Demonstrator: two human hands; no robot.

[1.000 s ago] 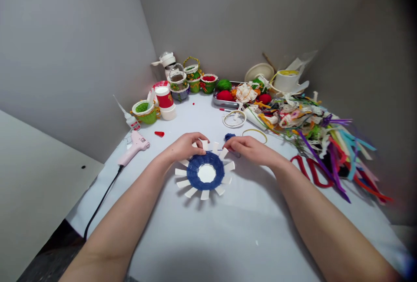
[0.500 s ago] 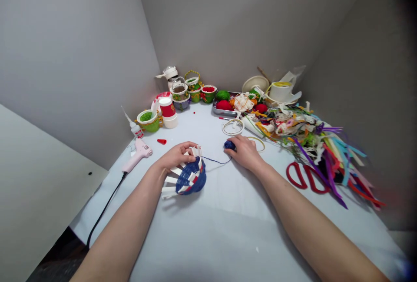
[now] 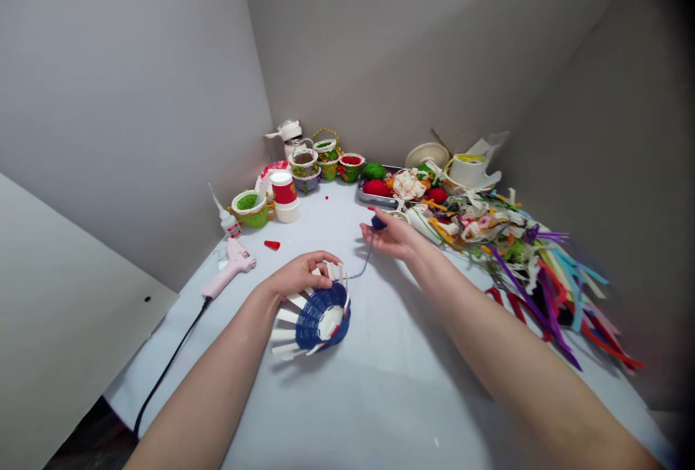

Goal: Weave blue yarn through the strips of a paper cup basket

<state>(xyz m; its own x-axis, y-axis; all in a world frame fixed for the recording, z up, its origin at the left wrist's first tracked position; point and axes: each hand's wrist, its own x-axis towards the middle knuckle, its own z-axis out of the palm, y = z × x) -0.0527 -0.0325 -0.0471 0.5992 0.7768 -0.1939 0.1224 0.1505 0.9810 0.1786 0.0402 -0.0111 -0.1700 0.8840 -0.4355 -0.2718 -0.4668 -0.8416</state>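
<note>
Blue-and-white woven basket [image 3: 315, 321], one: tilted, near the middle of the tabletop [image 3: 402, 383], pale strips [image 3: 287, 316] projecting from its edge. Left hand [image 3: 297, 274]: fingers pinching it at its 12 o'clock side. Right hand [image 3: 399, 240], at 1 o'clock from the basket: fingers grasping a ball of blue yarn [image 3: 378, 223]; one strand [image 3: 368, 260] running between the two. Pink glue gun [image 3: 231, 269] at 10 o'clock; red-handled scissors [image 3: 515, 307] at 3 o'clock.

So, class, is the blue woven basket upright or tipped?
Tipped: the basket has its white strips pointing mostly leftward, not straight up, and the left hand holds it at the rim.
</note>
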